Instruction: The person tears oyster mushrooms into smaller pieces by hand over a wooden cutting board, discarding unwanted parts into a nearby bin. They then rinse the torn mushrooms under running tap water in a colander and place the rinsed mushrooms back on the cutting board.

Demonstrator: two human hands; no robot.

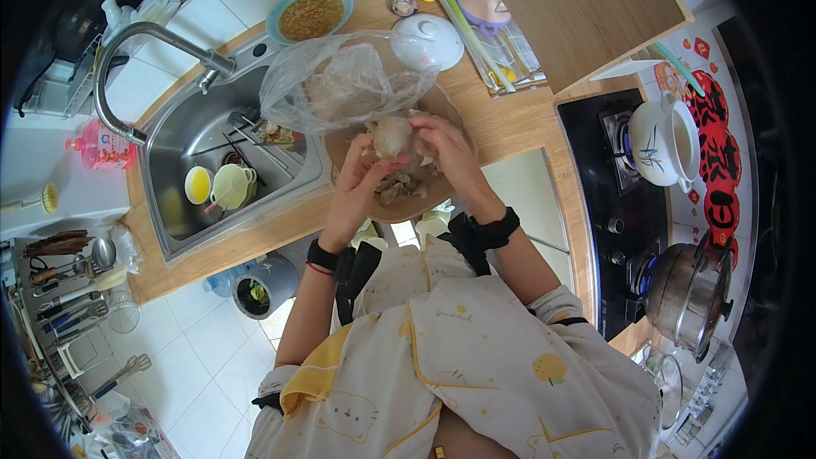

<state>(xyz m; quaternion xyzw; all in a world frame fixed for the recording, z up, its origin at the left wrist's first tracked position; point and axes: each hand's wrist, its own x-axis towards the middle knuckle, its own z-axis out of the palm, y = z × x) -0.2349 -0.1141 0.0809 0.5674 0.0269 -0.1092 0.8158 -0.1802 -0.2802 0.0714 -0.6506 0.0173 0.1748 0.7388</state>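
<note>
My left hand (361, 173) and my right hand (447, 146) hold a pale greyish-beige clump (392, 138) between them, fingers on either side. It looks like a mushroom cluster, but I cannot tell for certain. Under it, a wide brown basin (462, 111) contains torn pale pieces (396, 191) that look alike. A crumpled clear plastic bag (350, 80) lies over the far side of the basin and reaches to the sink edge. My fingers partly hide the clump.
Left is a steel sink (172, 204) with a cream cup (233, 186), a yellow-filled bowl (199, 185) and chopsticks. Behind stand a bowl of brown food (312, 16) and a white lid (428, 43). A white pot (656, 140) and steel pot (685, 296) sit on the lit gas hob (583, 185).
</note>
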